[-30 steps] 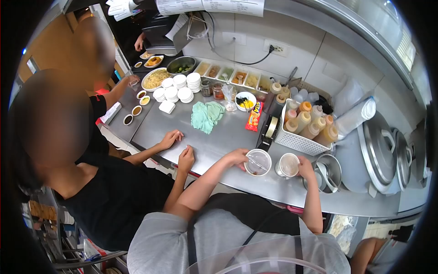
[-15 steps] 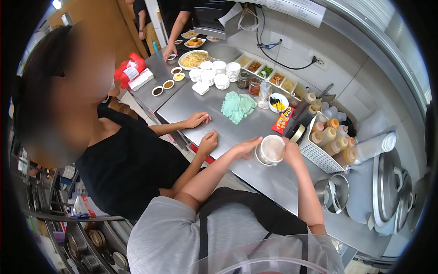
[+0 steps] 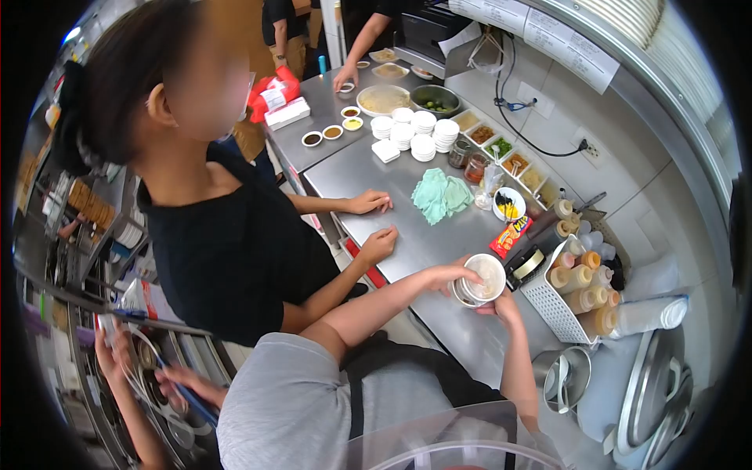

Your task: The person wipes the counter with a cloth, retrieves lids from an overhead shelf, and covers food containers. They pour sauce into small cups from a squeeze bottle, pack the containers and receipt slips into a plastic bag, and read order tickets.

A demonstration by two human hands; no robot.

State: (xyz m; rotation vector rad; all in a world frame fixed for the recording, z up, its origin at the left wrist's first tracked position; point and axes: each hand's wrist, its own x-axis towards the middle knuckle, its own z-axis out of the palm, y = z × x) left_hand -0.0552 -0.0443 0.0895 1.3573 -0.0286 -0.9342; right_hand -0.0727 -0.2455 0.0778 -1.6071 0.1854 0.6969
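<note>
Now in hand: two tubs, held together above the front part of the worktop point(image 3: 427, 244); the upper tub point(image 3: 489, 282) overlaps the lower tub point(image 3: 462, 297), and whether one sits inside the other cannot be told.
Left hand point(image 3: 450, 277): grasping the tubs from the left, fingertips over the upper tub's mouth.
Right hand point(image 3: 502, 306): closed around the tubs from below and the right, fingers partly hidden.
Beside the tubs: a tape dispenser point(image 3: 527, 267), then a red packet point(image 3: 511, 236).
Behind the packet: a white bowl point(image 3: 509, 206) with dark and yellow food in it.
Mid-worktop: a crumpled green cloth point(image 3: 440, 196), near two jars, one dark point(image 3: 460, 155), one red point(image 3: 475, 168).
Stacked plates point(image 3: 423, 148): in several white piles beyond the cloth.
Far end: a noodle platter point(image 3: 374, 103) beside a metal bowl point(image 3: 435, 99).
Right end: a white basket point(image 3: 547, 304) full of squeeze bottles point(image 3: 581, 277); near it, a pot point(image 3: 581, 384) with a ladle point(image 3: 562, 376) inside.
Co-worker's hands: at the left edge of the worktop, one point(image 3: 370, 201) resting flat-ish, the other point(image 3: 381, 244) loosely curled.
Another person's hand point(image 3: 345, 78): at a small dish point(image 3: 347, 88), far left.
</note>
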